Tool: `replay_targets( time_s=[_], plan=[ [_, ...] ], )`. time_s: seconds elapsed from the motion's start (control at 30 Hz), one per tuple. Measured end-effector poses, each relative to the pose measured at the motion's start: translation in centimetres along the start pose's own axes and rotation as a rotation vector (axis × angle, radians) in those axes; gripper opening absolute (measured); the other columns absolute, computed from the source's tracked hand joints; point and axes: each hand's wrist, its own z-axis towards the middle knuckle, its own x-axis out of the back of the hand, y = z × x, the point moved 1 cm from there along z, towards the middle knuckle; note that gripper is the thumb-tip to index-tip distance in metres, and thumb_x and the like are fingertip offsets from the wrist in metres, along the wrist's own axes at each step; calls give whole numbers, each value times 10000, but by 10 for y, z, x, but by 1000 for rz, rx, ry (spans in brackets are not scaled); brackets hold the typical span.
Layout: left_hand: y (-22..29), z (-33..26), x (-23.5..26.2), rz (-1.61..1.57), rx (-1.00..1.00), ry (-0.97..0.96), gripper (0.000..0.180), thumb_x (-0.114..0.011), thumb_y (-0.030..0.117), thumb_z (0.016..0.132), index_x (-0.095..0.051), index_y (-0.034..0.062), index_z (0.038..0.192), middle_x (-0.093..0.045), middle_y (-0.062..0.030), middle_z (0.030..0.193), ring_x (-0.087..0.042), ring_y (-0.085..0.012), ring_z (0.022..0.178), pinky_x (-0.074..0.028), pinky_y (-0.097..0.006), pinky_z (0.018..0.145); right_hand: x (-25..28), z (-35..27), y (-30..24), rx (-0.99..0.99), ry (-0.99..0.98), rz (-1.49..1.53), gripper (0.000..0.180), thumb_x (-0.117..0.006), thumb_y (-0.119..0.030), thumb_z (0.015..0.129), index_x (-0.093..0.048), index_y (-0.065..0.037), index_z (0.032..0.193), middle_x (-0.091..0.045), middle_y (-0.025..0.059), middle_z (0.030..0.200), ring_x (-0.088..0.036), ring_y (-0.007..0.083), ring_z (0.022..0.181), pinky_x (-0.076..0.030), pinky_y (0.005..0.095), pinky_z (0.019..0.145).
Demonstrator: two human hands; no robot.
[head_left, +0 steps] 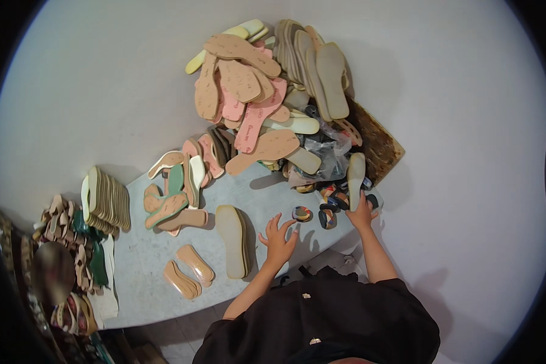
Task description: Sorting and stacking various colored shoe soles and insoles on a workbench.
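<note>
My left hand (278, 242) hovers over the table with its fingers spread and nothing in it. Just beyond its fingertips lies a multicoloured ring-shaped roll (302, 213), apart from the hand. At the table's right edge, my right hand (363, 215) grips the near end of a grey-beige insole (357, 173), its far end pointing away from me. Several dark and coloured rolled pieces (327, 218) lie beside this hand. Left of my left hand rests a stack of grey-beige insoles (229, 239).
Tan and pink insoles (239, 79) form a high heap at the back, next to stacked grey insoles (330, 79), a clear plastic bag (327, 151) and a brown board (376, 142). Smaller piles (175, 203) and clear-wrapped tan pieces (182, 280) lie left on the grey table (136, 267).
</note>
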Motion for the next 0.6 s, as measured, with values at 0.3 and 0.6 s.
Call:
replay_targets(
  time_s=[0.3, 0.6],
  plan=[
    [-23, -27, 23, -10, 147, 182, 306, -584, 269, 806, -590, 212, 1107, -351, -117, 1360, -232, -326, 1303, -36, -629, 982, -14, -25, 2, 28, 124, 778, 702, -688, -84, 602, -355, -19, 1217, -460, 172, 1133, -469, 282, 1065, -335, 415, 927],
    [-26, -57, 46, -164, 84, 202, 309, -560, 339, 841, -622, 161, 1086, -401, -110, 1330, -258, -323, 1293, -62, -565, 1010, -32, -175, -86, 366, -94, 851, 793, -695, -24, 605, -259, -15, 1267, -414, 148, 1153, -448, 233, 1027, -377, 353, 888]
  ],
)
